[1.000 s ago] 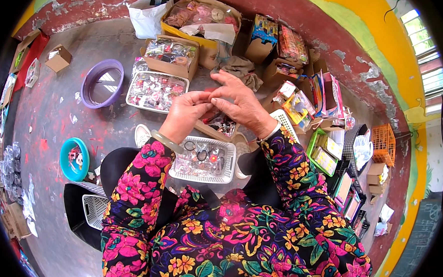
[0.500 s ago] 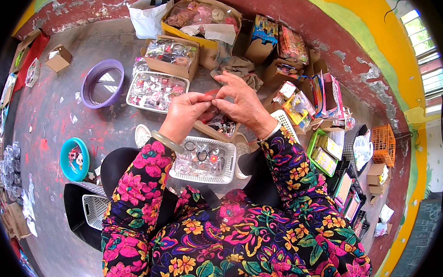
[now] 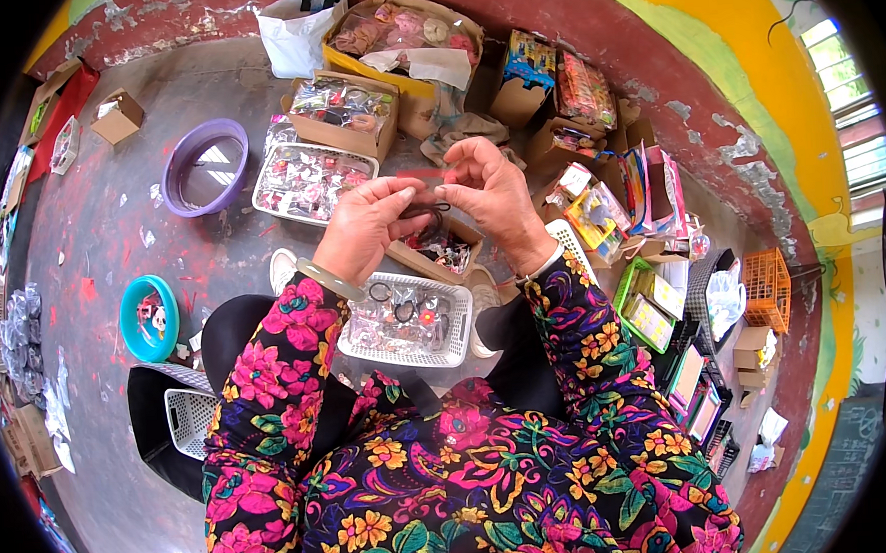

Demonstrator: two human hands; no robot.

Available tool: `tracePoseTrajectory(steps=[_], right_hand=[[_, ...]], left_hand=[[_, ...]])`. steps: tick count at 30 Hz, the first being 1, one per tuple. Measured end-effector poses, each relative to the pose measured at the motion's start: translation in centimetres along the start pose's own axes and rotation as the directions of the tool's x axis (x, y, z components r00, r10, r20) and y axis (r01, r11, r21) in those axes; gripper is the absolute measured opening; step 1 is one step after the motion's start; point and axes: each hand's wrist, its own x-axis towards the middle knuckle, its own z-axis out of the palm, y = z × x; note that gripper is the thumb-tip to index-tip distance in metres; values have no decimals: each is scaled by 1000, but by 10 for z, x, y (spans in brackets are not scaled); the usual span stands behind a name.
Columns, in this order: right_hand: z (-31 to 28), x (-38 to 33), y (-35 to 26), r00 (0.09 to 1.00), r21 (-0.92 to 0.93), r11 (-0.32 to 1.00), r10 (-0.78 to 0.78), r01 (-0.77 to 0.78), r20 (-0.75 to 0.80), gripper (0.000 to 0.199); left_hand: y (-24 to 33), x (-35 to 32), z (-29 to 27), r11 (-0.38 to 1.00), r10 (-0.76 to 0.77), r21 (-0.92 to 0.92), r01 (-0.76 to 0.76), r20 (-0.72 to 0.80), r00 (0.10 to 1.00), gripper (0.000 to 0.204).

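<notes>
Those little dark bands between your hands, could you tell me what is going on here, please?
A person in a flowered top sits on the floor, the left hand and right hand raised together, both pinching a small dark hair band. Below the hands, on the lap, sits a white basket of small packed items. A purple basin, a teal bowl and open cardboard boxes lie around.

purple bowl [image 3: 205,167], white basket [image 3: 406,320], floral sleeves [image 3: 267,366]

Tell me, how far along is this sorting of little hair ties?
Done: the white basket on the lap already holds some packed pieces. In hand: the left hand and right hand pinch a dark hair tie between them. Left: the tray and boxes beyond look full.
</notes>
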Motion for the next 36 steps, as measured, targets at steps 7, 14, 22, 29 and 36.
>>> tracePoseTrajectory(steps=[7,14,22,29,36], right_hand=[[-3,0,1,1000,-35,999,-4,3,-5,27],[-5,2,4,958,-302,930,-257,211,-123,18],[19,-4,-4,812,-666,579,-580,470,69,7],[19,-6,0,809,-757,467,-573,457,135,5],[20,-5,1,770,-822,306,-595,481,229,4]], left_hand=[[0,0,-4,998,-5,-70,7,31,1000,22],[-3,3,-5,999,-23,-38,22,-28,999,23],[-10,4,-2,994,-2,105,11,-84,996,22],[-15,5,2,976,35,216,-34,-4,999,20],[-26,9,-4,911,83,404,-88,29,996,21]])
